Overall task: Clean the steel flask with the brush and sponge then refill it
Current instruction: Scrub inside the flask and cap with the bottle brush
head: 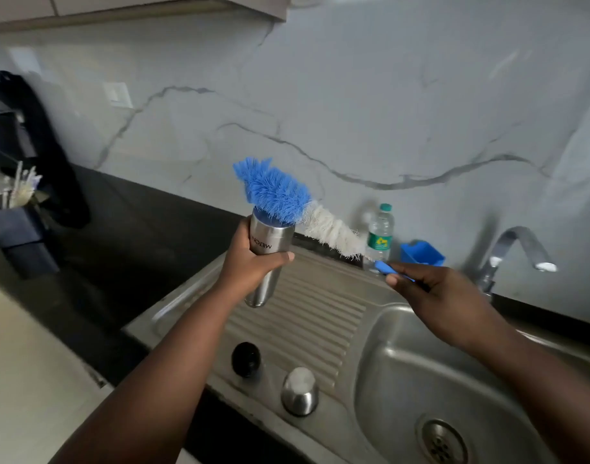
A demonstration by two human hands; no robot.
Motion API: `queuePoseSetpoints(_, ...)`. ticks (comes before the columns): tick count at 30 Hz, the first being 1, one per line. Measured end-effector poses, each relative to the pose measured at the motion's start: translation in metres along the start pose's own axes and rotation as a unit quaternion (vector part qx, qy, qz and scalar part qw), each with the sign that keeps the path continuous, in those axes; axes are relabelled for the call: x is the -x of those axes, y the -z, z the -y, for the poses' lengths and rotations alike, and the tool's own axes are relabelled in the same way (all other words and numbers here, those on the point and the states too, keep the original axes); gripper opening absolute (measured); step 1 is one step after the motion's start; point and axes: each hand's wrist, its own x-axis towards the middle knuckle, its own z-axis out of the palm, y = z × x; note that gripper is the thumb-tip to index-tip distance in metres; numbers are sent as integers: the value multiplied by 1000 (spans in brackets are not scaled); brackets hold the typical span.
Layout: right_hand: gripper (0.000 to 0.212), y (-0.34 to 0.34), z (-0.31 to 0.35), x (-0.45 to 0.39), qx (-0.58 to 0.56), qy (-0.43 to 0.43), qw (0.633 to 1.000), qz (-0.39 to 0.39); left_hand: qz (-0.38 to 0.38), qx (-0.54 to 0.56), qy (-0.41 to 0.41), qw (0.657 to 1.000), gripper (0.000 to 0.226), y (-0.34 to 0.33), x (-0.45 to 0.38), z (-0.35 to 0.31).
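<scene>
Up above the ribbed drainboard (320,306) of the steel sink (420,363), the person's left hand (250,259) is wrapped around the steel flask (268,259), fingers curled behind the body and the thumb across its front. The flask is held roughly upright with its open mouth at the top, and the brand lettering on its side reads upside down.

The right hand (434,289) pinches the blue handle of the bottle brush (286,202) between thumb and fingers. The brush runs slantwise up and to the left — its white bristles sit nearer the handle, and its blue bristles lie across the mouth of the flask, touching the rim rather than clearly inside it.

On the drainboard near its front edge stand two loose pieces: a black inner stopper (246,359) and, just to its right, a steel cap (299,390). Against the marble backsplash (353,95) a small plastic water bottle (380,234) with a green label stands upright — beside it, a blue plastic holder (422,253). The chrome tap (514,249) rises at the right, behind the basin, whose drain (442,443) shows at lower right. A black bag (35,145) leans against the wall on the dark countertop (136,229) at far left.
</scene>
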Motion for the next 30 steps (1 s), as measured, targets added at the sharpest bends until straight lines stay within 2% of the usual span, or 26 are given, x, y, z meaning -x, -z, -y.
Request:
queuePoseSetpoints(5, 21, -38, 25, -22, -32, 34, 998, 46, -29, -30, 27, 999, 74, 56, 5, 18)
queuePoseSetpoints(9, 19, -62, 42, -37, -17, 59, 996, 70, -43, -59, 49, 996, 71, 89, 13, 32)
queuePoseSetpoints(13, 17, -82, 51, -46, -17, 66, 993, 95, -60, -65, 73, 993, 78, 110, 20, 47)
queuePoseSetpoints(18, 20, -95, 62, -49, -22, 78, 990, 112, -72, -64, 95, 991, 70, 121, 29, 59)
queuePoseSetpoints(30, 23, -113, 69, -64, 4, 84, 990, 116, -95, -15, 105, 990, 73, 128, 31, 76)
